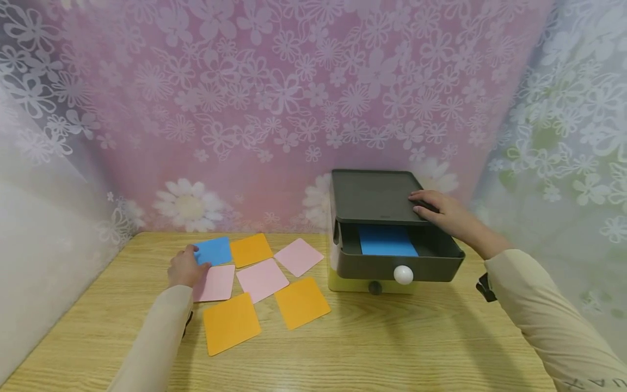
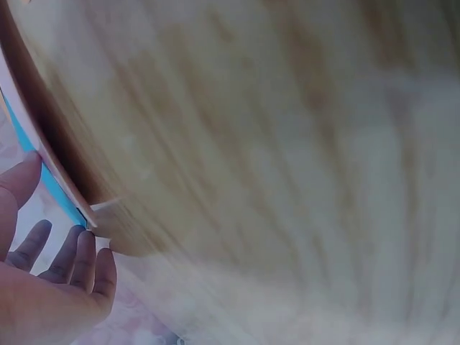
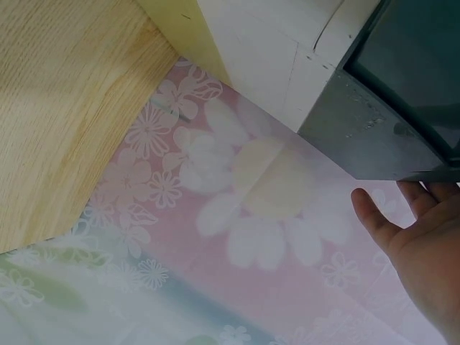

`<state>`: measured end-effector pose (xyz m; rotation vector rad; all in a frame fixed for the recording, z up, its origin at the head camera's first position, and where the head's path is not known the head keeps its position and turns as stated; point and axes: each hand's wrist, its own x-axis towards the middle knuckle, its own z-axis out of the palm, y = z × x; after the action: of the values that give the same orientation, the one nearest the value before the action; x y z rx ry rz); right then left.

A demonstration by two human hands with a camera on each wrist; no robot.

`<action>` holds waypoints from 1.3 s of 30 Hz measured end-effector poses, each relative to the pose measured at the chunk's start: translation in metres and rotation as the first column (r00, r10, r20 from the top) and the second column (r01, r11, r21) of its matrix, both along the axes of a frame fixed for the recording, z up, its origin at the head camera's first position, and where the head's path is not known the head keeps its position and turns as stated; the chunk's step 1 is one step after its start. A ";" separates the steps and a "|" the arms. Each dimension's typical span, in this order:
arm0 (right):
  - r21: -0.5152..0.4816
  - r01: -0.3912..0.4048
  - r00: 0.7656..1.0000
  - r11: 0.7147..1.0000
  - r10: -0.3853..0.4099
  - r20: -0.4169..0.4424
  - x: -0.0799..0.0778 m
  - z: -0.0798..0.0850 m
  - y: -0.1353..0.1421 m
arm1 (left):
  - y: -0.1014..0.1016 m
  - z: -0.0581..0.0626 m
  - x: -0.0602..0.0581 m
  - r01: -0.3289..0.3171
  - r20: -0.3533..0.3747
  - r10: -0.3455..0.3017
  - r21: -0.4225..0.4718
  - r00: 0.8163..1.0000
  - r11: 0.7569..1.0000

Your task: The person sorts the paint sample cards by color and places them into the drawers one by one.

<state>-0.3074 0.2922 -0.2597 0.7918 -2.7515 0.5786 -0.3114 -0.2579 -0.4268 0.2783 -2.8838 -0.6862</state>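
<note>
My left hand (image 1: 185, 267) is at the left end of a blue square card (image 1: 215, 251), fingertips at its far left corner and thumb near its front edge. In the left wrist view, spread thumb and fingers touch the blue card's (image 2: 56, 188) edge. A pink card (image 1: 217, 284) lies just below it. On the right stands a small cabinet with a dark grey top (image 1: 372, 196). My right hand (image 1: 443, 212) rests on the top's right edge, thumb apart from the fingers. Its upper drawer (image 1: 364, 267) is pulled out, with a blue card (image 1: 388, 240) inside.
Several orange and pink cards, such as an orange card (image 1: 231, 323) and a pink card (image 1: 299, 257), lie spread between my left hand and the cabinet. A white knob (image 1: 403, 275) sticks out from the drawer front. Flowered cloth (image 1: 274, 109) rises behind the wooden table (image 1: 372, 348).
</note>
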 end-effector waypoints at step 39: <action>0.007 0.000 1.000 1.000 0.000 -0.008 -0.003 -0.002 0.001 | 0.000 0.003 -0.004 0.014 0.090 -0.028 0.148 0.996 0.989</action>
<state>-0.3099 0.2934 -0.2619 0.7945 -2.7476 0.5642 -0.3157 -0.2584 -0.4239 0.3068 -2.9308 -0.9163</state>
